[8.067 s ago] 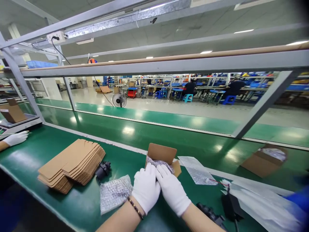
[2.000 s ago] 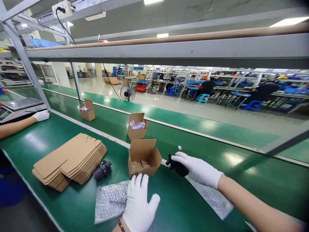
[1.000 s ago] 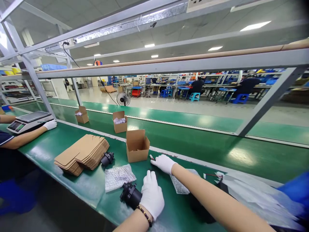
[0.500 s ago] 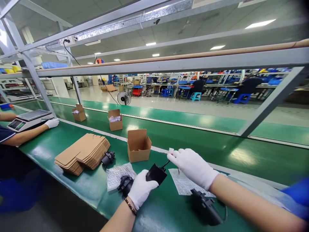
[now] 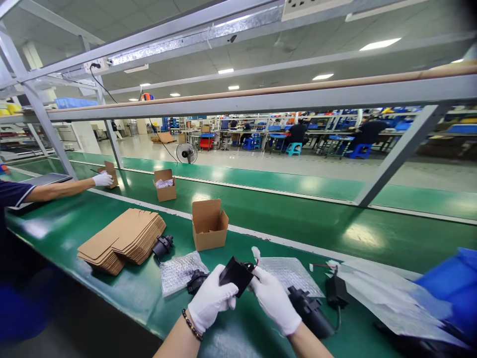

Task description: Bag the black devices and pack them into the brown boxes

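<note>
Both my hands wear white gloves and meet over the green bench. My left hand grips a black box-shaped part. My right hand pinches the part's far end, where a thin wire with a white connector sticks up. Just behind stands an open, empty cardboard box. One bubble-wrap bag lies left of my hands and another bubble-wrap bag lies right of them.
A stack of flat cardboard blanks lies at left with a black part beside it. More black parts and clear bags lie at right. A filled box rides the belt. A co-worker's gloved hand touches another box.
My hands have come together on the black box-shaped part, the right one drawing in with the wire. The co-worker's hand has reached from the scale out to a box on the belt.
</note>
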Demonstrator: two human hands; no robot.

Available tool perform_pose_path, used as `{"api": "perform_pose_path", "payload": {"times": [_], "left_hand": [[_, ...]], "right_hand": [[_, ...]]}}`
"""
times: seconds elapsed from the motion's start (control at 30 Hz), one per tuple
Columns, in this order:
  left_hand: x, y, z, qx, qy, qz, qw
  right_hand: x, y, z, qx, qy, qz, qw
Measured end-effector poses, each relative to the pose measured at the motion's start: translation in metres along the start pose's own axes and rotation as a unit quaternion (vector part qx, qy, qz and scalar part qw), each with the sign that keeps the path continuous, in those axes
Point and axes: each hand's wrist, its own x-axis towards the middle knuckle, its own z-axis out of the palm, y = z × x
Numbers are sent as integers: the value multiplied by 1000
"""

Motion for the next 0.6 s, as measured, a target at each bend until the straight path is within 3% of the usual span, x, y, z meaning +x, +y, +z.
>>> {"api": "perform_pose_path", "payload": {"times": [0.1,0.27,0.33,0.43,0.53,0.6], "left_hand": [[-4,-5,-1,12,-16,-3,1000],[-3,-14,1,13,58,56,997],[0,-15,3,12,83,63,994],[4,-16,4,7,102,71,992],[6,-16,3,10,99,65,993],[5,-16,2,12,92,55,994]], "right_hand": [[-3,0,7,-11,3,-12,1000],[-1,8,-4,-76,-61,15,995],[6,18,-14,-164,-37,59,984],[19,39,-25,-296,-6,141,945],[29,57,-29,-337,-24,167,926],[30,61,-29,-326,-35,152,932]]}}
